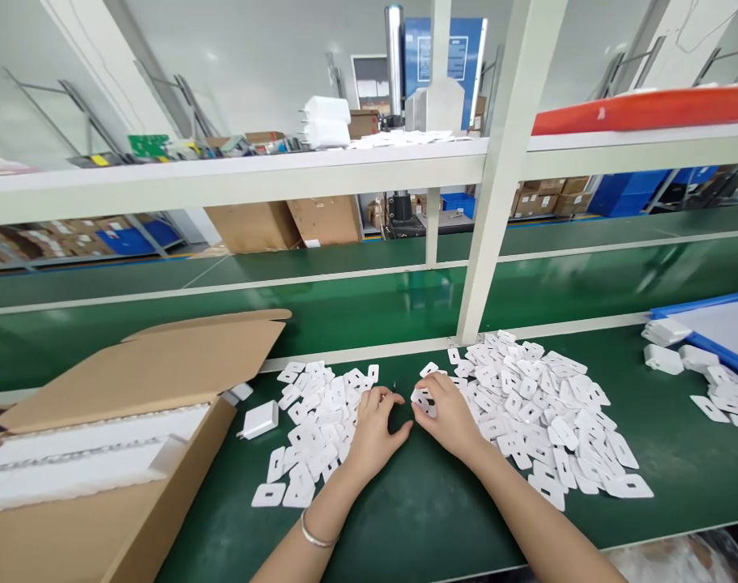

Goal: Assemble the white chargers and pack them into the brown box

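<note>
My left hand is at the right side of a loose pile of flat white plastic plates, each with a small slot. Its thumb and fingers are curved but apart, with nothing visible between them. Just across from it, my right hand pinches one white slotted plate between thumb and fingertips; the fingers partly cover it. Behind and to the right of that hand spreads a larger heap of similar plates. A white plug-in charger housing lies left of the smaller pile.
An open cardboard box with white foam stands at the left. White housings and a blue-edged tray are at the right. A cream post rises behind the plates, supporting a shelf.
</note>
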A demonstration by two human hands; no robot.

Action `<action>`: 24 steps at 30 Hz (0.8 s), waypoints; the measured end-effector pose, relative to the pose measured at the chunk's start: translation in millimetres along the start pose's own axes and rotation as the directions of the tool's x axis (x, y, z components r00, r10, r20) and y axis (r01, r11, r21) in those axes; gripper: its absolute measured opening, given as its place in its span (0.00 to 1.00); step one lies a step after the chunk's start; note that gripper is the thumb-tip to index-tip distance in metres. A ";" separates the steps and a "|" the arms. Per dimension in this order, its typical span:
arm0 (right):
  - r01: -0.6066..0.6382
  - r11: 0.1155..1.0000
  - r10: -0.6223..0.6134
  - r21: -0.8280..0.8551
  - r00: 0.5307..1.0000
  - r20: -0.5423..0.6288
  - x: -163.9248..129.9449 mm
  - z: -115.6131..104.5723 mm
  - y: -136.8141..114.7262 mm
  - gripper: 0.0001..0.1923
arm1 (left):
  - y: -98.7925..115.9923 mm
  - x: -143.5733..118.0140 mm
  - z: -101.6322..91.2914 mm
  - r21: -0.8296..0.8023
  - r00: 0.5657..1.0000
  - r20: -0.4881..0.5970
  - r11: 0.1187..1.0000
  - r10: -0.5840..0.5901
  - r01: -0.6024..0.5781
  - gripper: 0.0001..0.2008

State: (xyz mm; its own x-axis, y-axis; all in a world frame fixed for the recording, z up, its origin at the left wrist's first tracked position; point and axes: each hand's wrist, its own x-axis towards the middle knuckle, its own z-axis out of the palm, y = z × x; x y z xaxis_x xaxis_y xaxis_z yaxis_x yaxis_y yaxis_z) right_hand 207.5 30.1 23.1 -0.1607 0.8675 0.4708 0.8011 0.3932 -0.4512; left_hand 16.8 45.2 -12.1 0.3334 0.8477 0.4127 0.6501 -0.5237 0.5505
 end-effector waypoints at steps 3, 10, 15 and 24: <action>-0.076 0.967 0.078 0.241 0.997 0.001 -3.0 -4.6 -7.3 0.11 | 4.4 -0.8 -2.4 -0.064 0.998 0.057 0.998 0.025 -0.022 0.22; -0.161 0.845 0.153 0.510 0.987 0.058 -4.6 -3.5 -17.1 0.11 | 9.9 1.6 -5.1 -0.219 0.995 0.100 0.976 0.009 0.013 0.10; -0.203 0.703 0.189 0.682 0.977 0.096 -2.3 -0.6 -14.5 0.11 | 17.4 0.2 -7.5 -0.504 0.980 0.149 0.843 -0.129 0.187 0.11; -0.209 0.777 0.138 0.593 0.977 0.163 -1.4 -0.5 -14.9 0.05 | 12.9 4.5 -7.5 -0.747 0.937 0.117 0.593 -0.328 0.300 0.22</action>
State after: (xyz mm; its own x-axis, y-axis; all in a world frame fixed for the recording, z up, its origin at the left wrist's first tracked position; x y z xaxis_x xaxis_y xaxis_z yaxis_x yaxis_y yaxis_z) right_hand 196.1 22.9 29.5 -0.1406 0.9513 0.2742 0.3143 0.3055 -0.8988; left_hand 21.6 41.6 2.3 0.1790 0.9763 0.1217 -0.0246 -0.1192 0.9926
